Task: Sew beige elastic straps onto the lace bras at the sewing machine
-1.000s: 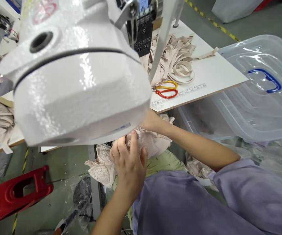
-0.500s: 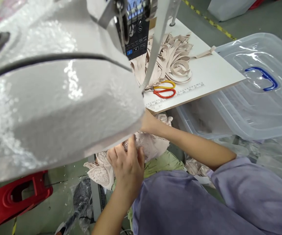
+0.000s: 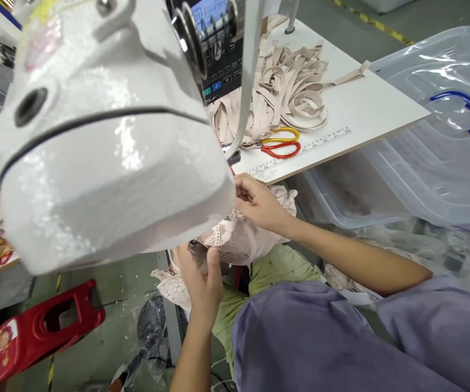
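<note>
A pale pink lace garment (image 3: 245, 242), which looks like a bra, lies over the edge below the white sewing machine head (image 3: 137, 179). A cup-shaped part of it hangs at the left. My left hand (image 3: 200, 283) rests against the lace with its thumb apart from the fingers, some of whose tips go out of sight beneath the machine head. My right hand (image 3: 261, 204) is at the far side of the garment, fingers curled in a pinch on the lace near the machine's edge. The needle area is hidden by the machine head.
Beige elastic straps (image 3: 288, 90) are heaped on the white table (image 3: 382, 109), beside red-and-yellow-handled scissors (image 3: 282, 142) and a printed ruler scale (image 3: 320, 142). A control panel (image 3: 222, 65) stands behind. Clear lidded bins (image 3: 434, 158) are at right, a red stool (image 3: 47, 332) at lower left.
My left hand has drawn back and turned, its thumb now apart from the fingers. My right hand has come into sight from behind the machine head. The camera view has shifted.
</note>
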The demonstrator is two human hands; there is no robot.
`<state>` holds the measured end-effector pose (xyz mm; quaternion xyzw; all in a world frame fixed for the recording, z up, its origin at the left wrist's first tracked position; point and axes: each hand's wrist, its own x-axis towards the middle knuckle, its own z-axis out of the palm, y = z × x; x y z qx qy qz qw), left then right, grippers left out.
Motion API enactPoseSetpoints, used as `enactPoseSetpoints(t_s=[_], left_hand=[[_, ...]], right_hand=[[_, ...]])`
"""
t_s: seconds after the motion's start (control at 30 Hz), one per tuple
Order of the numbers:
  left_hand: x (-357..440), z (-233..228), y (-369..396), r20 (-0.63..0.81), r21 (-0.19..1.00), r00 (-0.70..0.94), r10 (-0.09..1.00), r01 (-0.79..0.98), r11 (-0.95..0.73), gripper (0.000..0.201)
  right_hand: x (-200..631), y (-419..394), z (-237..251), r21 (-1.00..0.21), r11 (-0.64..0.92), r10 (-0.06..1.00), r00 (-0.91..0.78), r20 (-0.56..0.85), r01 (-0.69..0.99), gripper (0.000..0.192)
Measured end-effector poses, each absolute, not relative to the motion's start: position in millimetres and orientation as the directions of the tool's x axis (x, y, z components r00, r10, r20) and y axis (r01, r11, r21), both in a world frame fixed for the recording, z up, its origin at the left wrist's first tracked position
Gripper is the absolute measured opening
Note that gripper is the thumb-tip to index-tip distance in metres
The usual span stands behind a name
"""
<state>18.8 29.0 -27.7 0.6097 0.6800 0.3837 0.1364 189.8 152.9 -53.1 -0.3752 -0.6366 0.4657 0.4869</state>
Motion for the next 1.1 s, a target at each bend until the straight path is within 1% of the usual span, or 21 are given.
enactPoseSetpoints(t_s=[0.07, 0.1, 0.13, 0.2, 0.27, 0.33, 0.47, 0.53, 0.63, 0.7, 0.83, 0.93, 1.03, 1.1], left_hand=[[15, -33, 33, 0.112, 0.866, -0.257, 0.96, 0.498, 0.032, 0.05], [14, -35, 36, 0.044, 0.917, -0.247, 0.968, 0.395, 0.059, 0.05], [13, -36, 38, -0.008, 0.943, -0.232, 0.973, 0.321, 0.084, 0.05], [13, -37, 40, -0.081, 0.955, -0.216, 0.973, 0.262, 0.138, 0.049], [12, -35, 41, -0.124, 0.944, -0.225, 0.966, 0.272, 0.185, 0.046], [12, -31, 40, -0.137, 0.926, -0.241, 0.961, 0.313, 0.21, 0.044], [14, -22, 38, -0.086, 0.848, -0.261, 0.961, 0.488, 0.208, 0.037], [15, -19, 38, -0.06, 0.814, -0.266, 0.962, 0.545, 0.201, 0.037], [15, -16, 37, -0.051, 0.789, -0.264, 0.963, 0.581, 0.201, 0.038], [13, -15, 36, -0.047, 0.777, -0.264, 0.963, 0.597, 0.202, 0.037], [10, -14, 34, -0.065, 0.798, -0.259, 0.964, 0.566, 0.206, 0.035], [10, -13, 33, -0.088, 0.84, -0.256, 0.963, 0.5, 0.209, 0.035], [8, -10, 34, -0.086, 0.87, -0.256, 0.963, 0.452, 0.198, 0.032], [5, -7, 36, -0.097, 0.878, -0.254, 0.962, 0.433, 0.203, 0.029]], right_hand=[[194, 143, -58, -0.963, 0.268, 0.93, -0.268, 0.253, 0.02, 0.02], [196, 139, -59, -0.961, 0.274, 0.924, -0.281, 0.258, 0.02, 0.021], [197, 135, -60, -0.957, 0.291, 0.917, -0.293, 0.271, 0.026, 0.022], [199, 129, -61, -0.941, 0.336, 0.897, -0.316, 0.308, 0.038, 0.025], [200, 125, -61, -0.926, 0.374, 0.88, -0.335, 0.336, 0.055, 0.029], [200, 123, -62, -0.917, 0.392, 0.873, -0.343, 0.348, 0.068, 0.031], [199, 120, -66, -0.908, 0.408, 0.867, -0.349, 0.355, 0.091, 0.035], [200, 119, -69, -0.905, 0.411, 0.868, -0.35, 0.354, 0.105, 0.037], [203, 117, -75, -0.897, 0.416, 0.864, -0.372, 0.34, 0.146, 0.043], [207, 117, -79, -0.888, 0.42, 0.857, -0.404, 0.321, 0.185, 0.051], [216, 115, -87, -0.845, 0.457, 0.837, -0.455, 0.304, 0.277, 0.065], [225, 112, -93, -0.778, 0.538, 0.8, -0.488, 0.349, 0.325, 0.062], [236, 110, -100, -0.733, 0.596, 0.768, -0.502, 0.399, 0.329, 0.05], [242, 109, -104, -0.726, 0.604, 0.764, -0.498, 0.41, 0.33, 0.044]])
